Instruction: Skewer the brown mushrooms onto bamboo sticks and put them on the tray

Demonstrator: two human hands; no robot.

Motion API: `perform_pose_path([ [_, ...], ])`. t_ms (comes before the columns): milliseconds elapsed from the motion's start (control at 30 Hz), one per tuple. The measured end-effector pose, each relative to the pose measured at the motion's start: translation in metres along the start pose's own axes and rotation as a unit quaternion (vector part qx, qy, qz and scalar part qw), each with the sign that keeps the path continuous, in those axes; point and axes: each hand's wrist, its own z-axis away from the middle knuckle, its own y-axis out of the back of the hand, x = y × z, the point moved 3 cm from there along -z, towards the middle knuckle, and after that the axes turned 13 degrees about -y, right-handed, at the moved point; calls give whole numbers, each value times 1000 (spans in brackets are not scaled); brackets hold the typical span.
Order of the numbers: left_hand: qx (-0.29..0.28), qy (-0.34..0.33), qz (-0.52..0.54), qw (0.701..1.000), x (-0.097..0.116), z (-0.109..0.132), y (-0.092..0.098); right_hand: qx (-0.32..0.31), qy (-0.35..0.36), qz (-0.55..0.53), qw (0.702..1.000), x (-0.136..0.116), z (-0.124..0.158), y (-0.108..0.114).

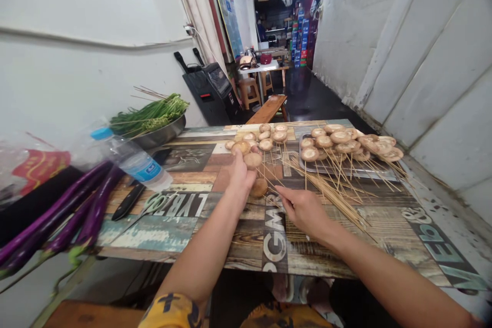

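Note:
My left hand [243,171] is closed around a brown mushroom [252,161], and another mushroom cap shows just above the thumb. My right hand [303,210] pinches the end of a thin bamboo skewer [272,177], which slants up toward the mushroom in my left hand. Whether its tip is inside the cap I cannot tell. A loose mushroom [259,187] lies on the table between my hands. Right of it, a bundle of bare skewers [334,197] spreads across the wood. Behind my left hand are several skewered mushrooms [280,136].
A clear plastic tray [302,164] holds several skewered mushrooms at the right. Leftward are a water bottle [134,161], a black-handled knife [128,201], scissors [154,204] and purple eggplants [102,200]. A metal bowl [161,136] of greens stands at the back left of the patterned table [230,238].

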Motion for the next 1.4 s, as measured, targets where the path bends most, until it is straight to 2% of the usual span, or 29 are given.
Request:
perform_pose_path([
  [300, -17, -40, 2, 999, -4, 1, 4, 7, 5, -25, 1000, -1, 0, -5],
  [600, -37, -85, -11, 996, -7, 9, 1, 60, 24, -48, 997, -3, 1, -14],
  [767, -48, -87, -8, 995, -10, 12, 0, 86, 32, -41, 995, -4, 0, -15],
  [1000, -29, -71, -3, 997, -14, 19, -2, 88, 25, 26, 996, -7, 2, -20],
  [1200, -41, -79, -2, 996, -14, 23, -3, 74, 14, 73, 994, -11, 2, -20],
  [1400, -56, -67, -18, 996, -16, 31, -7, 82, 12, 31, 996, -10, -2, -14],
])
